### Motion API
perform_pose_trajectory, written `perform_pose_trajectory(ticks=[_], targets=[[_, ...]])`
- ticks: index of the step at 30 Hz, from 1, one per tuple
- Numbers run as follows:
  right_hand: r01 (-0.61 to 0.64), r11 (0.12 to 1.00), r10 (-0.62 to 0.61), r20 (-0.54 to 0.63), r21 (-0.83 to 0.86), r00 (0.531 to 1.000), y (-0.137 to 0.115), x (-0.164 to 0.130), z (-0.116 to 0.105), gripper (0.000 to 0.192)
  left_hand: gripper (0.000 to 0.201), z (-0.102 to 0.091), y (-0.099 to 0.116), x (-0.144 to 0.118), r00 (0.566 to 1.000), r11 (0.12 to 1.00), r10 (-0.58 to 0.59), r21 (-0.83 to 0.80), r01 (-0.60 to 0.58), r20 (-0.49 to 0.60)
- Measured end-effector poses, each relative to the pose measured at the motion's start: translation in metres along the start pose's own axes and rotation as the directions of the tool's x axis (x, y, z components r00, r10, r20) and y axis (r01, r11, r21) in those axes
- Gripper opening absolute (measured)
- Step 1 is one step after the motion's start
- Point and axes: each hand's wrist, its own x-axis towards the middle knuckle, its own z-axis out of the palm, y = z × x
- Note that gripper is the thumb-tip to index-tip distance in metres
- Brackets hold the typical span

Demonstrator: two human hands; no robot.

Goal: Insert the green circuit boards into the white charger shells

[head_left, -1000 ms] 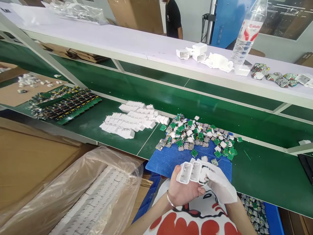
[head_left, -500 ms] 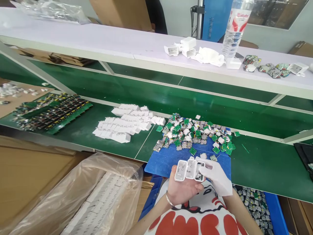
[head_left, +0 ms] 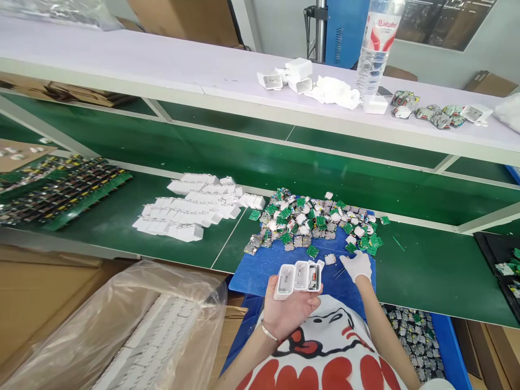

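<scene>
Shells (head_left: 298, 277), three white ones in a row, are held in the left hand (head_left: 289, 310) just over the near edge of the blue mat (head_left: 260, 273), open ends up so the insides can be seen. Fingers are curled under and around them, so that hand is clamped on the row. A bracelet (head_left: 268, 333) is worn on that wrist.

Over on the other side, the gloved right hand (head_left: 357, 265) is stretched out to the mat, fingers down at the near edge of the board pile (head_left: 314, 222), right by a loose board (head_left: 330, 259). Whether anything is pinched in it can't really be told, the glove hides it.

That pile is a heap of little green and grey boards spread across the far half of the mat, on the green bench (head_left: 426, 271). To the left of it, more white shells (head_left: 190, 208) are laid out in rows, and further left some big panels of boards (head_left: 60, 187) can be seen.

Up on the white shelf (head_left: 162, 65) a water bottle (head_left: 376, 51), a couple of shells (head_left: 286, 76), a white rag (head_left: 335, 92) and some scattered boards (head_left: 434, 114) are parked.

Down low, a bag of shells (head_left: 134, 330) is sat in a cardboard box, and a blue bin of boards (head_left: 418, 346) is tucked under the bench on the right
</scene>
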Motion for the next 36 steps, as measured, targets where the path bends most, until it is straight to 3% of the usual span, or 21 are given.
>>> perform_pose_trajectory(ticks=[3,7,9,13,17,19,22,26,30,36], targets=[[-0.001,0.998,-0.001,0.039,0.055,0.999,-0.006,-0.004,0.009,0.033,0.033,-0.003,-0.003,0.000,0.999,1.000,-0.029,0.001,0.029,0.027],[0.011,0.982,-0.029,0.090,0.190,0.995,-0.002,-0.010,0.004,0.019,0.036,-0.008,-0.002,-0.001,0.999,1.000,-0.007,0.014,0.007,0.032],[0.021,0.960,-0.053,0.109,0.281,0.993,0.001,-0.017,-0.006,0.022,0.038,-0.010,-0.001,0.000,1.000,1.000,0.001,0.005,-0.001,0.028],[0.080,0.887,-0.110,0.040,0.454,0.993,-0.008,-0.049,-0.035,0.048,0.037,-0.013,-0.004,0.004,0.999,1.000,0.017,0.007,-0.017,0.032],[0.235,0.720,-0.251,-0.071,0.652,0.965,-0.040,-0.098,-0.069,0.052,0.033,-0.012,-0.010,0.009,0.997,0.997,0.054,0.059,-0.057,0.048],[0.321,0.638,-0.356,-0.102,0.700,0.929,-0.056,-0.119,-0.082,0.047,0.028,-0.010,-0.013,0.010,0.995,0.991,0.088,0.091,-0.093,0.053],[0.469,0.560,-0.526,-0.145,0.683,0.838,-0.074,-0.138,-0.093,0.040,0.026,-0.011,-0.015,0.011,0.993,0.984,0.107,0.135,-0.112,0.046],[0.646,0.531,-0.703,-0.140,0.549,0.697,-0.083,-0.143,-0.096,0.035,0.040,-0.018,-0.015,0.012,0.995,0.979,0.088,0.179,-0.096,0.053],[0.762,0.512,-0.796,-0.115,0.396,0.595,-0.088,-0.144,-0.102,0.032,0.046,-0.025,-0.016,0.012,0.987,0.972,0.094,0.203,-0.119,0.128],[0.839,0.407,-0.874,-0.114,0.360,0.473,-0.086,-0.146,-0.111,0.030,0.047,-0.026,-0.017,0.010,0.977,0.969,0.120,0.191,-0.154,0.178]])
